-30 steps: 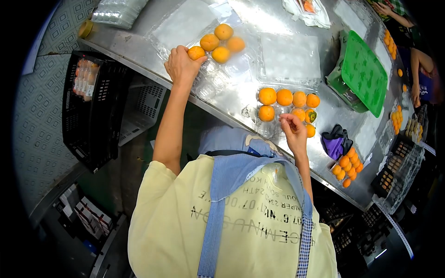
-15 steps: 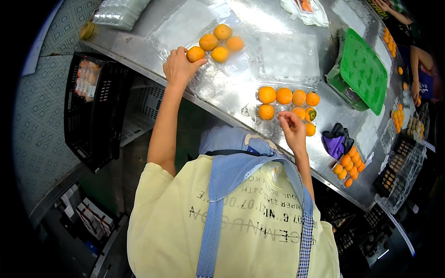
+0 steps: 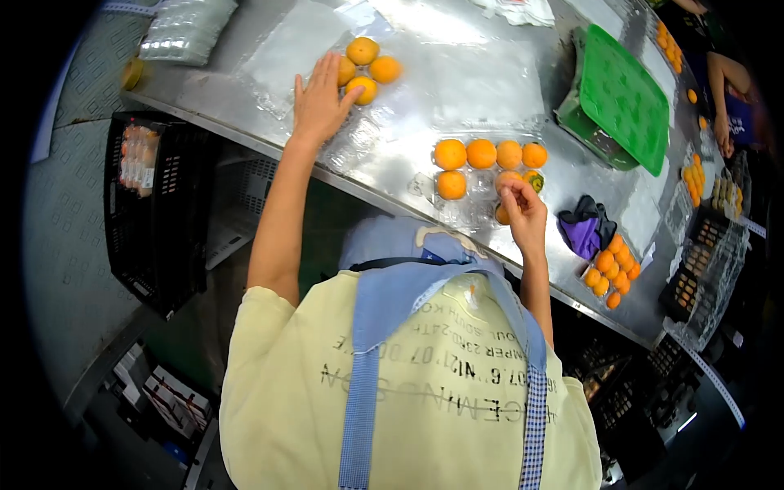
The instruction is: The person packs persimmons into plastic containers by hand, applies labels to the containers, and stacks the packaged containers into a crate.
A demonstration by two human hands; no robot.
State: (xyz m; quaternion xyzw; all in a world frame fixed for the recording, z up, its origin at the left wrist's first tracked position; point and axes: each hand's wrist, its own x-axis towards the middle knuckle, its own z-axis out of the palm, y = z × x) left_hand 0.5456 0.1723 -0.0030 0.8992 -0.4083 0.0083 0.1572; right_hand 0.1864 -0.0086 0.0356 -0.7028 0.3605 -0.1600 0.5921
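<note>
My left hand (image 3: 320,100) lies open, fingers stretched out, against a loose group of orange persimmons (image 3: 385,69) on the table. Its palm hides part of that group. A clear plastic tray (image 3: 467,214) sits near the table edge with several persimmons (image 3: 481,153) in its cells; some cells in the lower left hold no fruit. One persimmon (image 3: 533,181) there shows its green calyx. My right hand (image 3: 527,214) is over the tray's right side, fingertips pinched together at a persimmon (image 3: 507,178). What lies between the fingertips is hidden.
A green lidded bin (image 3: 625,98) stands to the right. Nearer are purple-black gloves (image 3: 586,231) and a filled fruit tray (image 3: 612,269). Stacked clear trays (image 3: 186,31) stand at the far left corner; a black crate (image 3: 155,204) is below. A co-worker's arm (image 3: 723,102) shows at right.
My right hand has moved from beside a bare cell onto a persimmon in the tray. My left hand has flattened from a curled grip, and the loose persimmons beside it have shifted. The view has shifted slightly.
</note>
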